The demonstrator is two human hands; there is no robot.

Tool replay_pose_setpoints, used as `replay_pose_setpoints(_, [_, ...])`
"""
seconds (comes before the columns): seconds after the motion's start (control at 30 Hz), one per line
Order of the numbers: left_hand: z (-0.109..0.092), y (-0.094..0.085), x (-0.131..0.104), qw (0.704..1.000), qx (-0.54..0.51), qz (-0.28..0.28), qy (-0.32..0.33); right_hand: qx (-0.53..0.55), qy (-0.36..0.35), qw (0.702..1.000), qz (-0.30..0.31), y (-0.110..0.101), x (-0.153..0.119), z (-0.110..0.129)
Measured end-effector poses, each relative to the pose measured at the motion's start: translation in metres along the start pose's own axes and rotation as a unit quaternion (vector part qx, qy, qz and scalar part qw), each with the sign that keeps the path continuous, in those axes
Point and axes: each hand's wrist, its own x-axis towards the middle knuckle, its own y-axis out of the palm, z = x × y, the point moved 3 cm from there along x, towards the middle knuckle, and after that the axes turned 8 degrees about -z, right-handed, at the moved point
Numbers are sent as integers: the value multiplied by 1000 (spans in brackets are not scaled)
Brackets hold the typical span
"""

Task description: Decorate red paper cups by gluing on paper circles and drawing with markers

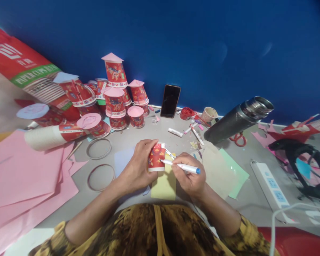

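A small red patterned paper cup (pixel 156 159) is gripped at its left side by my left hand (pixel 140 161), thumb below and fingers above. Between the fingers of my right hand (pixel 190 175) is a white marker pen (pixel 185 167) with a blue end. Its tip meets or nearly meets the right part of the cup's printed wall. Beneath the cup lies a sheet of yellow paper (pixel 164 188). Part of a pair of scissors (pixel 170 153) shows just behind the cup, the rest hidden by my right hand.
Red paper cups (pixel 114 103) with pink paper tops stand stacked at the back left. Pink sheets (pixel 24 170) and two tape rings (pixel 99 148) lie left. A phone (pixel 170 101) leans on the blue wall. To the right are a dark flask (pixel 237 119) and a power strip (pixel 270 185).
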Motion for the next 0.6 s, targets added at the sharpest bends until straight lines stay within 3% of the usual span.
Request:
replay_pose_setpoints(0.27, [1, -4, 2, 999, 25, -26, 21, 24, 28, 999, -28, -4, 0, -2])
replay_pose_setpoints(0.6, [-2, -2, 3, 999, 24, -28, 39, 12, -8, 1000, -20, -2, 3, 3])
